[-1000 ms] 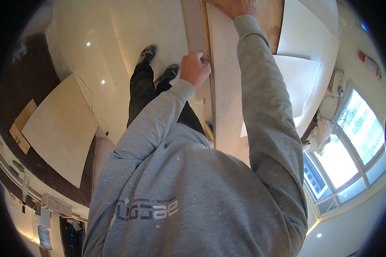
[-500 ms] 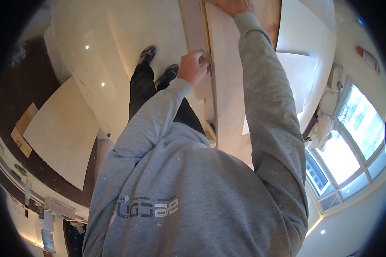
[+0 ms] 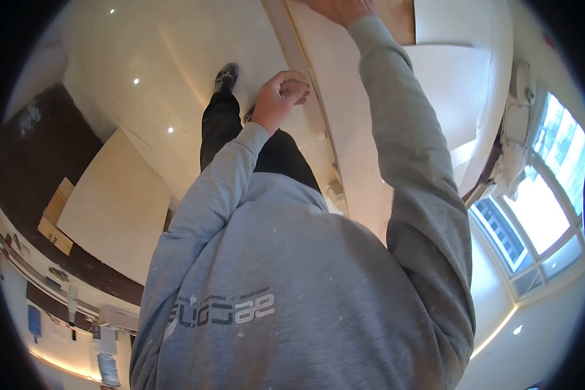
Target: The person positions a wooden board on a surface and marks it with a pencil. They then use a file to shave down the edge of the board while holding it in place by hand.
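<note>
My left hand (image 3: 281, 97) is raised just left of the edge of a long pale board (image 3: 348, 104), apart from it. Its fingers are curled together, and whatever they hold, if anything, is hidden. At the top of the view, my right hand (image 3: 346, 9) lies on the far part of the same board. A thumb or finger stretches left there; the frame cuts off the rest. A thin wooden edge strip (image 3: 314, 84) runs along the board's left side.
White sheets (image 3: 445, 91) and a brown panel (image 3: 398, 21) lie right of my right arm. My shoe (image 3: 226, 78) stands on the shiny floor (image 3: 169, 58). A large pale panel (image 3: 117, 208) and cardboard (image 3: 57, 227) lie at left. Windows (image 3: 539, 208) are at right.
My left hand has come away from the board's edge, moving left with fingers still curled. My right hand stays on the board, slightly further left and up in view. The whole view has shifted.
</note>
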The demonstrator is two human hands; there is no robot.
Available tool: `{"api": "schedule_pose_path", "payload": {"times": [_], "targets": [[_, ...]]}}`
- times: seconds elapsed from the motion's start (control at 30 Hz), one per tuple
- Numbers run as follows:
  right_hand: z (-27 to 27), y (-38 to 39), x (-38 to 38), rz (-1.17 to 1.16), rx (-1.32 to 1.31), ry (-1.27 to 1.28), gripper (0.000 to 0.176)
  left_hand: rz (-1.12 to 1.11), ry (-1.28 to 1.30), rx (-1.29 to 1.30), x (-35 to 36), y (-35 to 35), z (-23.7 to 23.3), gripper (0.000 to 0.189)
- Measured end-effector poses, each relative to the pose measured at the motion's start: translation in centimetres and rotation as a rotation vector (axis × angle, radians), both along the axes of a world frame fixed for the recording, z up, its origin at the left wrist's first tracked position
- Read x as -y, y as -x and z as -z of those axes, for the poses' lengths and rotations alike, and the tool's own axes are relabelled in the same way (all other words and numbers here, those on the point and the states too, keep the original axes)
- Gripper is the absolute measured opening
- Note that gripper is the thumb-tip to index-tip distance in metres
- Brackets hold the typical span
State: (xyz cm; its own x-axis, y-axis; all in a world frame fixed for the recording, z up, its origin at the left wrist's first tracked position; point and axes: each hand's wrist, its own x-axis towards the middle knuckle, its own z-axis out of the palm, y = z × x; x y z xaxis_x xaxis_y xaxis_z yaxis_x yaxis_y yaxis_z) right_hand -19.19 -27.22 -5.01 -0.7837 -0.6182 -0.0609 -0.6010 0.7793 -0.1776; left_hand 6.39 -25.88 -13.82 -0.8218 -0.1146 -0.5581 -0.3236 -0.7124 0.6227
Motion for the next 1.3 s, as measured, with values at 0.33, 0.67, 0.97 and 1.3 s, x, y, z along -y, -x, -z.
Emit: {"api": "schedule_pose_path", "payload": {"times": [0.33, 0.67, 0.97, 1.3], "targets": [[-7.8, -23.4, -36.9, 0.288, 0.264, -0.203, 0.129, 0.251, 0.383, 0.002, -0.6, -2.7, -1.5, 0.041], [-5.9, -39.3, -52.8, 0.500, 0.427, -0.332, 0.152, 0.517, 0.293, -0.030, -18.6, -12.8, -1.7, 0.056], [-5.4, -43.8, -59.1, 0.459, 0.317, -0.231, 0.137, 0.822, 0.352, -0.054, -27.8, -19.2, -4.7, 0.071], [-6.5, -43.5, -59.1, 0.377, 0.315, -0.213, 0.138, 0.629, 0.442, -0.038, -28.9, -20.9, -4.7, 0.065]]}}
